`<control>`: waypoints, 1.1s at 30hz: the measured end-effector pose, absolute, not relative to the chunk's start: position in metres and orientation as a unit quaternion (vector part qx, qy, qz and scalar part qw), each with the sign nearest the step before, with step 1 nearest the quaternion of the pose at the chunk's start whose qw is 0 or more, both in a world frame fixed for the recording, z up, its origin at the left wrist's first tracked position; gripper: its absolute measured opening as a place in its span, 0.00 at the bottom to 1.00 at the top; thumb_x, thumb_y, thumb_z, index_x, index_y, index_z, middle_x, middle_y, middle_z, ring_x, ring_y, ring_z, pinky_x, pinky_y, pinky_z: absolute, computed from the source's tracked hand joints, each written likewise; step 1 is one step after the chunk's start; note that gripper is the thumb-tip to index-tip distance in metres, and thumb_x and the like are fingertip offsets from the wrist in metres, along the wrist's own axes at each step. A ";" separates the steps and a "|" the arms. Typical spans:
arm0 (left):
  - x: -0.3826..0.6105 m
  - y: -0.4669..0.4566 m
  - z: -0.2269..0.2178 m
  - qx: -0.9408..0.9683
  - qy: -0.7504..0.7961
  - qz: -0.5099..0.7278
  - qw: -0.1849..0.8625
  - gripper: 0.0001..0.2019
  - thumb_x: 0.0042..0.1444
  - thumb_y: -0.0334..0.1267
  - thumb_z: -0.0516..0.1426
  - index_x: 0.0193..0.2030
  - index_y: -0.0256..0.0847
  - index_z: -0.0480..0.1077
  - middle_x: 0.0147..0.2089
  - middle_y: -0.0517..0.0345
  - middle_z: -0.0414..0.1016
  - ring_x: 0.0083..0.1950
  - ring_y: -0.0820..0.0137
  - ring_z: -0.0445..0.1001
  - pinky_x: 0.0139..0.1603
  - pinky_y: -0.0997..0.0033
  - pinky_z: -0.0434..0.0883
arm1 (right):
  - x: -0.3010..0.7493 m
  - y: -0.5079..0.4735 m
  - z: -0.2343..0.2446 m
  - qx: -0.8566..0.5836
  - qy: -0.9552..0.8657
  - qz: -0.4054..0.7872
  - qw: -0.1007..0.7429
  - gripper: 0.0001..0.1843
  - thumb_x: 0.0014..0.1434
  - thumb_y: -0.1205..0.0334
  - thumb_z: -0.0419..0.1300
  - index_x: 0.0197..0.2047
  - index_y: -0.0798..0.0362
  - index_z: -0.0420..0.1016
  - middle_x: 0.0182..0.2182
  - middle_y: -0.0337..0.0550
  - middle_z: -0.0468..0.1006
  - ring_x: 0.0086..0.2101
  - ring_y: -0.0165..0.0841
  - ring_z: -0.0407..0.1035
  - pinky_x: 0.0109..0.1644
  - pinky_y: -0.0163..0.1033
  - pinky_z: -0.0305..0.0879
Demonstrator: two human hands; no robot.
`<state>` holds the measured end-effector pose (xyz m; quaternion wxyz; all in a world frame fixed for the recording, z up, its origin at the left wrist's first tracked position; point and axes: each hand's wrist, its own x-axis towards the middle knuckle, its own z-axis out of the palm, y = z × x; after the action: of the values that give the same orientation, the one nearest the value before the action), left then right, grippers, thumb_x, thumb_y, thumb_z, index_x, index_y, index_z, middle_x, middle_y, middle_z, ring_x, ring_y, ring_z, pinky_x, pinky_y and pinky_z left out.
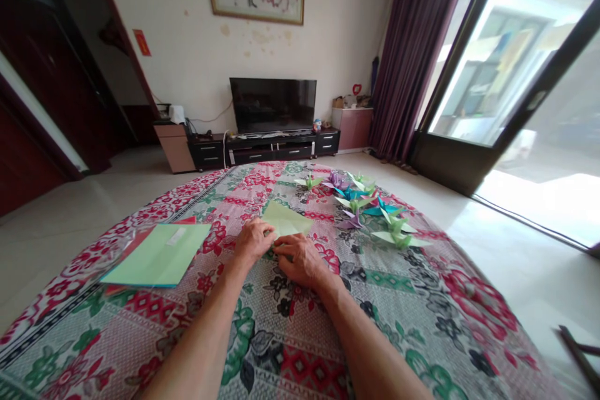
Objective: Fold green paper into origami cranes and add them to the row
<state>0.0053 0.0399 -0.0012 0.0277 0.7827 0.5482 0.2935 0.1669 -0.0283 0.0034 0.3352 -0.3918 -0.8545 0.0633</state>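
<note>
A pale green sheet of origami paper [287,220], partly folded, lies on the flowered tablecloth in front of me. My left hand [254,239] is closed at its near left edge, the fingertips pressed on the paper. Close beside it, my right hand [300,257] has its fingers curled over the near edge of the same sheet. The fingertips of both hands almost meet there, and they hide the near corner. To the right sit several folded paper cranes [354,203] in green, purple and blue. At the left rests a stack of coloured paper [159,256], light green on top.
The round table wears a patterned tablecloth [300,369]. Beyond its far edge are a low black TV cabinet [262,151] and a television [273,105]. A purple curtain [412,44] hangs by the glass door [492,75] on the right.
</note>
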 end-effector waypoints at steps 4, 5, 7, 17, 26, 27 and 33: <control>0.010 0.032 -0.004 0.794 0.545 0.268 0.015 0.10 0.52 0.37 0.56 0.38 0.40 0.76 0.38 0.51 0.73 0.44 0.66 0.69 0.51 0.66 0.64 | 0.170 -0.031 0.009 -0.395 -0.845 0.094 0.348 0.12 0.53 0.70 0.54 0.24 0.53 0.75 0.32 0.40 0.78 0.33 0.28 0.70 0.45 0.35 0.60; 0.010 0.030 -0.005 0.792 0.548 0.268 0.017 0.11 0.53 0.38 0.56 0.39 0.40 0.76 0.39 0.51 0.73 0.45 0.65 0.69 0.51 0.65 0.64 | 0.172 -0.032 0.011 -0.406 -0.834 0.098 0.361 0.13 0.54 0.69 0.54 0.22 0.53 0.74 0.29 0.40 0.78 0.32 0.28 0.69 0.43 0.34 0.60; 0.010 0.026 -0.005 0.791 0.550 0.267 0.018 0.14 0.52 0.43 0.56 0.42 0.41 0.76 0.41 0.50 0.71 0.46 0.64 0.68 0.52 0.64 0.64 | 0.176 -0.030 0.013 -0.446 -0.795 0.084 0.403 0.14 0.57 0.67 0.53 0.21 0.53 0.73 0.27 0.40 0.76 0.31 0.28 0.68 0.43 0.35 0.61; 0.003 0.018 0.003 0.835 0.490 0.225 0.113 0.21 0.47 0.42 0.60 0.50 0.44 0.71 0.60 0.52 0.64 0.59 0.61 0.64 0.59 0.62 0.62 | 0.200 -0.003 -0.004 -0.608 -0.664 0.058 0.431 0.14 0.51 0.70 0.52 0.36 0.52 0.77 0.45 0.49 0.72 0.45 0.37 0.67 0.52 0.43 0.61; -0.007 0.034 -0.003 0.806 0.522 0.273 0.049 0.12 0.49 0.29 0.55 0.39 0.41 0.77 0.49 0.52 0.73 0.49 0.66 0.71 0.55 0.65 0.66 | 0.211 -0.008 0.000 -0.468 -0.763 0.131 0.427 0.25 0.39 0.78 0.48 0.34 0.50 0.78 0.47 0.44 0.72 0.47 0.34 0.68 0.53 0.41 0.63; -0.007 0.034 -0.004 0.810 0.518 0.274 0.039 0.12 0.50 0.29 0.55 0.38 0.43 0.77 0.48 0.54 0.74 0.48 0.66 0.71 0.54 0.65 0.67 | 0.211 -0.007 -0.002 -0.461 -0.768 0.128 0.425 0.27 0.38 0.79 0.47 0.35 0.50 0.78 0.48 0.43 0.72 0.48 0.34 0.67 0.54 0.42 0.63; -0.001 0.031 -0.007 0.853 0.454 0.255 0.036 0.15 0.53 0.29 0.52 0.41 0.46 0.77 0.49 0.57 0.75 0.49 0.68 0.71 0.55 0.65 0.66 | 0.211 -0.004 -0.005 -0.505 -0.755 0.085 0.409 0.22 0.45 0.78 0.49 0.39 0.52 0.78 0.56 0.48 0.65 0.52 0.37 0.63 0.57 0.48 0.59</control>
<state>-0.0013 0.0313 -0.0069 0.0364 0.8530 0.4540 0.2547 0.2106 -0.0038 -0.0055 0.4091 -0.5050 -0.7552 0.0850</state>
